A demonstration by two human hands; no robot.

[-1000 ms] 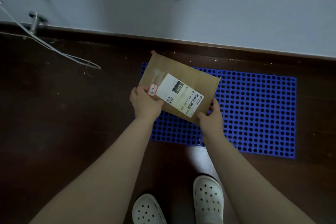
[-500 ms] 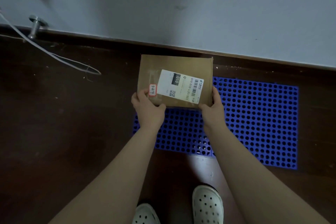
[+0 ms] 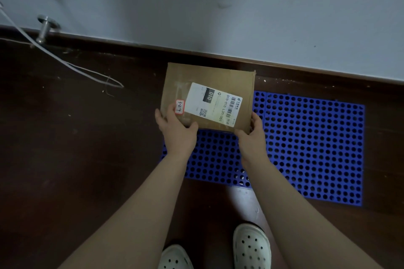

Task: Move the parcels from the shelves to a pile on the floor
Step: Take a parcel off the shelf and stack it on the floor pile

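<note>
Holding parcel (image 3: 208, 96) at blue mat (image 3: 314, 144) corner; cable (image 3: 72, 64), doorstop (image 3: 44, 28) left.

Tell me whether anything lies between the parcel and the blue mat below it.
Nothing visible does. The left hand and right hand grip the parcel over the left end of the blue mat, whose showing part carries nothing. The patch under the parcel is hidden. The white cable lies well to the left.

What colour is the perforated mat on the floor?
Blue. The floor mat is dotted all over with round holes. The head view shows it best.
</note>
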